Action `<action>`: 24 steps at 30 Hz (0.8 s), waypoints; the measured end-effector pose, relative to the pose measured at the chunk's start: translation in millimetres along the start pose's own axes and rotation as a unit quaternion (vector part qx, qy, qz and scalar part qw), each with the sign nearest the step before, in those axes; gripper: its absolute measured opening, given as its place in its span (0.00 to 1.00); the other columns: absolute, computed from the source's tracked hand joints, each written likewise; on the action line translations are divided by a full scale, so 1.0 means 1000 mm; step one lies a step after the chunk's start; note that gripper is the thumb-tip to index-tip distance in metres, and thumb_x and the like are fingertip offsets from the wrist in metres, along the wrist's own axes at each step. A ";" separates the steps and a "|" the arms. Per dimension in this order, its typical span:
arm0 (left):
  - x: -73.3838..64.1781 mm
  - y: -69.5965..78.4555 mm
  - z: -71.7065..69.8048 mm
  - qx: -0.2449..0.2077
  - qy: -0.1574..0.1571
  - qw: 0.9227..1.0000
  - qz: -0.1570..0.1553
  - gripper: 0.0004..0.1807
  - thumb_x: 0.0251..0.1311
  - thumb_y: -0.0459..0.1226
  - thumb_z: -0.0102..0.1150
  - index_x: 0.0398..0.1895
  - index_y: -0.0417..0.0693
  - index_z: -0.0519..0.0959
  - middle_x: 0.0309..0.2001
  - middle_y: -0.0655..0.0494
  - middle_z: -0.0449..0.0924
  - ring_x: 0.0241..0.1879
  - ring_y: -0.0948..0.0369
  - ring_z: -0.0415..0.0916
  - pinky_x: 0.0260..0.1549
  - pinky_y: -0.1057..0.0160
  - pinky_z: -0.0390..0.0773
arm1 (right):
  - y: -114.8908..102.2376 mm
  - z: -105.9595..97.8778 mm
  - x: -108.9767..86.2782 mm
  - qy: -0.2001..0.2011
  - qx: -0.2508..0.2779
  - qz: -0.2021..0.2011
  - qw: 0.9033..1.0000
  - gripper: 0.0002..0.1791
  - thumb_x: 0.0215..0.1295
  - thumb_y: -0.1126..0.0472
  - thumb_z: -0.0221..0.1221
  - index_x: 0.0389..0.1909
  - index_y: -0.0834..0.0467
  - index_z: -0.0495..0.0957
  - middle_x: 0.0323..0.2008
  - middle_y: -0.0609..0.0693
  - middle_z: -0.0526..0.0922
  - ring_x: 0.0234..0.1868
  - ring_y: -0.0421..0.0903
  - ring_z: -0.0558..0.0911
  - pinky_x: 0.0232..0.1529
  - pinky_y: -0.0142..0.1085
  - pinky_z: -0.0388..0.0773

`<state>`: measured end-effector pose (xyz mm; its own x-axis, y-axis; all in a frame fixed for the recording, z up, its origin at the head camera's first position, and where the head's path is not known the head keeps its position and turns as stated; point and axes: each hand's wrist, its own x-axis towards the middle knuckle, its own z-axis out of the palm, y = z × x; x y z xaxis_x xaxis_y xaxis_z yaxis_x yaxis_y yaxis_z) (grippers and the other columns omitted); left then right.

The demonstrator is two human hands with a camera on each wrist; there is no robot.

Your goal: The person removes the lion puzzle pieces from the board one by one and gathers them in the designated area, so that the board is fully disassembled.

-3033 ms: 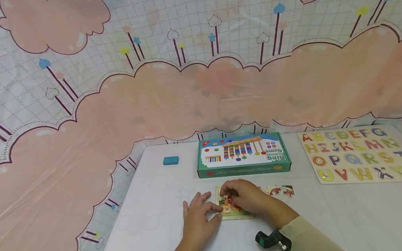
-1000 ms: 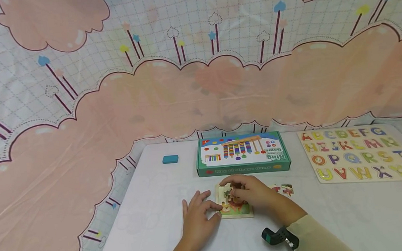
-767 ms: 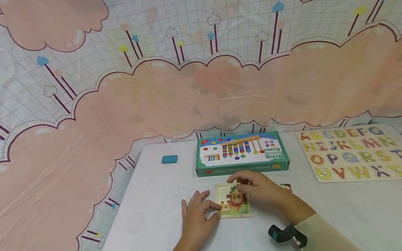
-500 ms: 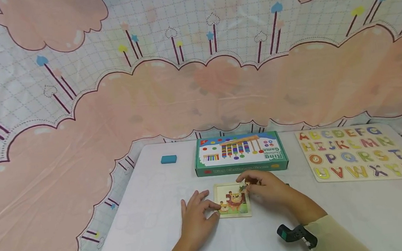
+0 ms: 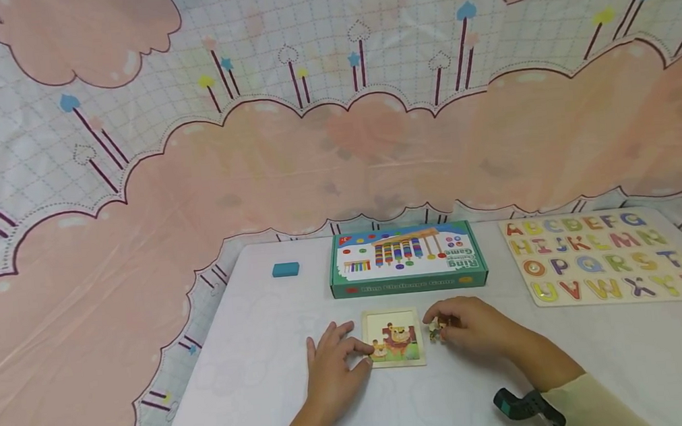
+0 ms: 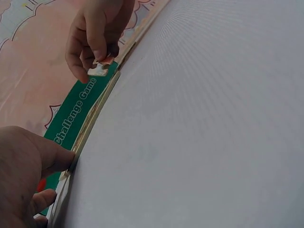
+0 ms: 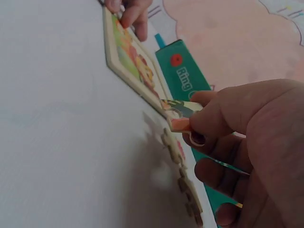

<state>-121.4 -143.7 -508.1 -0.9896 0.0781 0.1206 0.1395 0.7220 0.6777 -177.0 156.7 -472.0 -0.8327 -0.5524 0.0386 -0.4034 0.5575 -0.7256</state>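
Observation:
A small wooden jigsaw tray (image 5: 421,344) with a bear picture lies flat in the middle of the table. Fitted pieces (image 5: 398,343) cover its lower and right parts, while the upper left shows bare wood. My left hand (image 5: 338,369) rests at the tray's left edge, fingers spread, index fingertip and thumb touching the frame. Just right of the tray, my right hand (image 5: 479,326) pinches a jigsaw piece (image 7: 179,113) between thumb and fingers, tilted above the table. Under that hand, several loose jigsaw pieces (image 7: 172,145) lie in a row, hidden from the head view.
Behind the tray stands a green Ring Challenge Game box (image 5: 408,285). A wooden alphabet board (image 5: 615,256) lies at the back right, and a blue block (image 5: 286,270) at the back left. A black strap device (image 5: 528,408) is at the right wrist.
My right hand has moved off the tray to the right, carrying the jigsaw piece and uncovering the bear picture. My left hand has stayed at the tray's edge.

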 end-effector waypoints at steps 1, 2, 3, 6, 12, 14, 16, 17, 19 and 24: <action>0.000 0.000 0.000 0.001 0.000 1.000 -0.001 0.09 0.59 0.36 0.69 0.35 0.65 0.87 0.72 0.50 0.76 0.80 0.40 0.57 0.74 0.25 0.30 | 0.000 0.000 -0.001 0.001 -0.008 -0.004 1.000 0.15 0.67 0.68 0.66 0.51 0.50 0.87 0.37 0.40 0.81 0.40 0.41 0.75 0.41 0.34 0.76; 0.000 0.000 0.000 0.002 0.001 1.000 -0.002 0.09 0.58 0.36 0.69 0.35 0.65 0.87 0.72 0.50 0.76 0.80 0.40 0.57 0.74 0.25 0.30 | 0.001 0.000 -0.003 0.001 -0.016 -0.008 1.000 0.15 0.67 0.67 0.67 0.51 0.49 0.87 0.36 0.39 0.81 0.40 0.40 0.75 0.41 0.35 0.76; 0.000 0.000 0.000 0.003 0.001 1.000 -0.003 0.09 0.58 0.36 0.69 0.35 0.66 0.87 0.72 0.50 0.76 0.80 0.40 0.57 0.74 0.25 0.30 | 0.001 0.000 -0.004 0.001 -0.020 -0.011 1.000 0.15 0.67 0.67 0.68 0.51 0.48 0.87 0.36 0.39 0.82 0.40 0.40 0.75 0.41 0.35 0.76; 0.000 0.000 0.000 0.003 0.001 1.000 -0.005 0.10 0.58 0.36 0.69 0.35 0.66 0.87 0.72 0.50 0.76 0.80 0.40 0.57 0.74 0.25 0.30 | 0.002 0.002 -0.007 0.002 -0.036 -0.020 0.999 0.14 0.68 0.65 0.70 0.50 0.46 0.87 0.37 0.37 0.83 0.41 0.39 0.74 0.43 0.35 0.76; 0.000 0.000 0.000 -0.002 -0.001 1.000 -0.001 0.09 0.59 0.36 0.69 0.35 0.65 0.87 0.72 0.50 0.76 0.80 0.40 0.57 0.74 0.25 0.30 | 0.005 0.011 -0.008 0.018 -0.110 -0.028 0.993 0.15 0.68 0.62 0.72 0.50 0.40 0.88 0.40 0.29 0.83 0.44 0.37 0.75 0.48 0.40 0.76; 0.000 0.000 0.000 -0.003 -0.001 1.000 -0.001 0.09 0.59 0.36 0.69 0.35 0.65 0.88 0.72 0.49 0.76 0.80 0.40 0.57 0.74 0.25 0.30 | 0.006 0.013 -0.008 0.026 -0.130 -0.027 0.991 0.16 0.67 0.62 0.71 0.49 0.38 0.88 0.41 0.28 0.82 0.45 0.36 0.74 0.49 0.43 0.76; 0.000 0.001 0.000 -0.003 0.000 1.000 -0.002 0.10 0.59 0.35 0.69 0.35 0.65 0.88 0.72 0.49 0.76 0.80 0.40 0.56 0.74 0.25 0.29 | 0.007 0.015 -0.008 0.031 -0.143 -0.022 0.989 0.16 0.66 0.62 0.71 0.49 0.38 0.89 0.41 0.28 0.82 0.45 0.36 0.74 0.50 0.44 0.75; 0.000 0.001 0.000 -0.003 0.000 1.000 -0.002 0.10 0.59 0.35 0.69 0.35 0.65 0.88 0.72 0.49 0.76 0.80 0.40 0.57 0.74 0.25 0.29 | 0.007 0.015 -0.008 0.034 -0.148 -0.022 0.988 0.16 0.66 0.62 0.71 0.48 0.38 0.89 0.41 0.28 0.82 0.45 0.36 0.74 0.50 0.44 0.74; 0.000 0.002 0.000 -0.002 0.000 1.000 -0.003 0.10 0.59 0.35 0.69 0.35 0.65 0.88 0.72 0.49 0.76 0.80 0.40 0.56 0.74 0.25 0.29 | 0.008 0.015 -0.008 0.036 -0.155 -0.023 0.987 0.16 0.65 0.62 0.71 0.48 0.38 0.90 0.41 0.29 0.81 0.44 0.36 0.73 0.48 0.43 0.74; -0.001 0.002 0.000 -0.003 0.001 1.000 0.001 0.09 0.58 0.35 0.69 0.35 0.64 0.87 0.72 0.49 0.76 0.80 0.40 0.56 0.74 0.25 0.29 | 0.007 0.016 -0.009 0.033 -0.157 -0.023 0.987 0.15 0.66 0.61 0.71 0.49 0.39 0.90 0.39 0.29 0.81 0.43 0.35 0.73 0.46 0.42 0.72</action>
<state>-119.9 -142.3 -506.6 -0.9893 0.0782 0.1233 0.1417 0.7178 0.6817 -167.0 155.8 -488.7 -0.8290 -0.5464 0.1189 -0.5309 0.7024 -0.4740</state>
